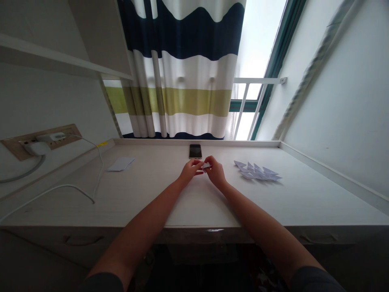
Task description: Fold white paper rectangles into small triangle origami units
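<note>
Between my two hands, over the middle of the white desk, is a small piece of folded white paper point(206, 166). My left hand point(191, 168) pinches it from the left with thumb and fingers. From the right, my right hand point(215, 170) is closed on the same paper, its fingers bent over the top. The hands partly cover the paper, so its exact shape is hard to make out. To the right lie several folded paper boats point(258, 172), grouped close together. A stack of flat white paper sheets point(120, 164) rests on the left of the desk.
A dark-screened phone point(195, 151) lies just beyond my hands. White cables point(100, 162) run over the desk's left side from a wall socket point(45, 140). A raised rim point(197, 142) borders the desk point(152, 202) at the back, below a striped curtain point(194, 73).
</note>
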`<state>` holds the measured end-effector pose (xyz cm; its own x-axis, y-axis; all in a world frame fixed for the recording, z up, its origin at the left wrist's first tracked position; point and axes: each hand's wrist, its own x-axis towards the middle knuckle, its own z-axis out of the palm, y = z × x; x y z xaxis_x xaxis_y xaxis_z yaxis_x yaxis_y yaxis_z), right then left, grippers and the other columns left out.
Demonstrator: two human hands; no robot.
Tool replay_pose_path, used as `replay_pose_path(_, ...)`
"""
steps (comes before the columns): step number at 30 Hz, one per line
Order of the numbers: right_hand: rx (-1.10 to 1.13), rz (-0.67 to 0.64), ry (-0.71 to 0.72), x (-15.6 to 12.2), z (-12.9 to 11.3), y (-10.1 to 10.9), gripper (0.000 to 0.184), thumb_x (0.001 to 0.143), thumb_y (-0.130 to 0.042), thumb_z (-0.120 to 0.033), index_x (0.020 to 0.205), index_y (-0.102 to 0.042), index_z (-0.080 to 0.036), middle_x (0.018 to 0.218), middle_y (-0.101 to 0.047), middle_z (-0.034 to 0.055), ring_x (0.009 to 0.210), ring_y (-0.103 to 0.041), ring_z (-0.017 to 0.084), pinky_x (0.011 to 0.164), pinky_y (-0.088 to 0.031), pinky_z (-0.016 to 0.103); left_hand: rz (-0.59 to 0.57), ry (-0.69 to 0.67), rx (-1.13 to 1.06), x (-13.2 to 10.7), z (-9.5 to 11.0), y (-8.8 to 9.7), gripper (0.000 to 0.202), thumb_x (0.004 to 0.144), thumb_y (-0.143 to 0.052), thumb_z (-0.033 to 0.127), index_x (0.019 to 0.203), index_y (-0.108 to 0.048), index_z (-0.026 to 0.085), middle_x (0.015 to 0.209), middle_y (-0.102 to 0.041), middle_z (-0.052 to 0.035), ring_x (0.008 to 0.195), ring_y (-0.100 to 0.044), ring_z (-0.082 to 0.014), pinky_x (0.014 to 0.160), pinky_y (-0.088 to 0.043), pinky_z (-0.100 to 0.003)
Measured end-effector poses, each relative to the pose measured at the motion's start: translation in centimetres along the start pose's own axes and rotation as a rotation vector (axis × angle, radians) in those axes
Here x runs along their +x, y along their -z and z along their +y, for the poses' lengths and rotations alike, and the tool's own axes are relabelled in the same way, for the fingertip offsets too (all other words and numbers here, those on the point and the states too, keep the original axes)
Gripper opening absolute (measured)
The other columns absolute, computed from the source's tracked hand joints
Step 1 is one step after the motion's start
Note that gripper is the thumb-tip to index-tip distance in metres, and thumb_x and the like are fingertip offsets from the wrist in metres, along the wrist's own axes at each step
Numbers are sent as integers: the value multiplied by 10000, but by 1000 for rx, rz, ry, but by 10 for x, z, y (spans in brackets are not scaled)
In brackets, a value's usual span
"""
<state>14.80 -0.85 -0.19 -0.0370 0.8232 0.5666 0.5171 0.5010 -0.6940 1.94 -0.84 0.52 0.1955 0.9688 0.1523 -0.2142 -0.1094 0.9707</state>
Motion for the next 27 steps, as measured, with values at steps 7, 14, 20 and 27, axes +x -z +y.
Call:
replay_pose_path(7,-36,0,132,-2,-3,1,109,676,-471,-135,749,-511,-206,737,-563,10,627,-500,140,582,-412,264,-38,51,-113,3,-3,5,284,618,-697,256,820,-546,124,789,-609,-51,749,-599,-139,787,-473,-364)
replay_pose_path(14,-131,54,229,-1,-1,0,128,673,-461,-92,735,-502,-196,759,-527,34,699,-475,167,618,-406,283,-7,108,-128,1,-1,4,245,580,-709,265,761,-614,130,793,-622,-47,773,-574,-132,763,-450,-309)
replay_pose_path(20,-103,38,253,0,1,0,141,658,-446,-77,730,-472,-196,752,-502,29,692,-464,163,620,-404,284,-16,162,-146,1,-1,5,238,590,-694,312,744,-629,142,801,-632,-50,768,-583,-137,743,-445,-300)
replay_pose_path(27,-116,15,261,0,0,1,151,656,-439,-67,736,-464,-193,748,-498,26,664,-458,152,596,-391,267,2,181,-191,3,-3,8,190,571,-709,241,705,-616,145,748,-635,-35,720,-595,-128,729,-455,-293)
